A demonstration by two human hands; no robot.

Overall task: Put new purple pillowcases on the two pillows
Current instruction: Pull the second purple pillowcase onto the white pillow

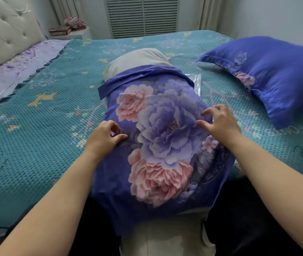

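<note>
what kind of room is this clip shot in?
Almost certainly a home bedroom: a bed under a teal spread, a tufted headboard at the left, and two pillows, one half in a purple floral pillowcase and the other already covered.

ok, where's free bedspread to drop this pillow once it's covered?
Widest free patch: teal bedspread left of the half-covered pillow, up to the headboard. Narrower strip beyond it. Right is crowded: plastic bag and finished pillow.
</note>
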